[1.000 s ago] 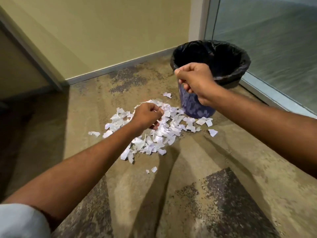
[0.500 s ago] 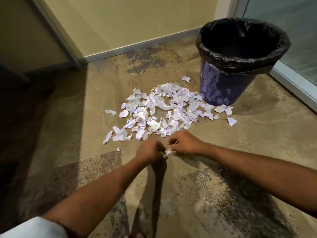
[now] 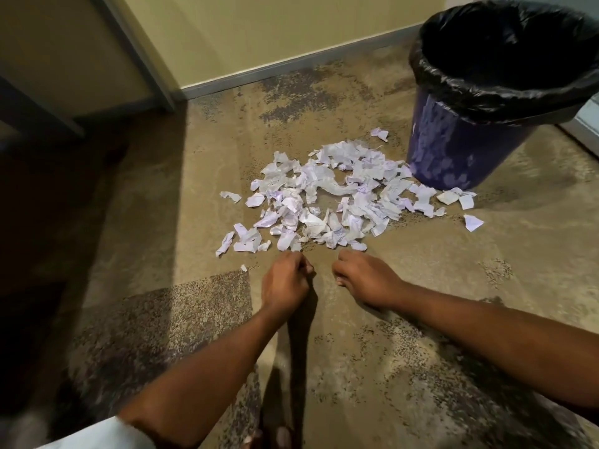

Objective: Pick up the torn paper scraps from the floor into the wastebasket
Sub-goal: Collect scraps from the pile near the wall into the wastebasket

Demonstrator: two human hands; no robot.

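Observation:
A heap of torn white paper scraps (image 3: pixel 337 202) lies on the floor left of the wastebasket (image 3: pixel 453 157), a blue bin with a black liner (image 3: pixel 505 92). Single scraps lie apart at the right (image 3: pixel 472 222) and near my left hand (image 3: pixel 243 268). Both hands are low on the floor just in front of the heap's near edge. My left hand (image 3: pixel 285 283) is curled into a fist. My right hand (image 3: pixel 363 280) has its fingers curled under, fingertips down. Whatever either hand holds is hidden inside the fingers.
A yellow wall with a grey baseboard (image 3: pixel 291 71) runs behind the heap. A door frame (image 3: pixel 142 59) stands at the back left, with dark shadow beside it. A glass panel's frame (image 3: pixel 583 131) sits right of the bin.
My right hand came down from the bin's rim to the floor. The small scrap that lay between my fingertips half a second ago is gone from the floor, and my hands have moved slightly apart.

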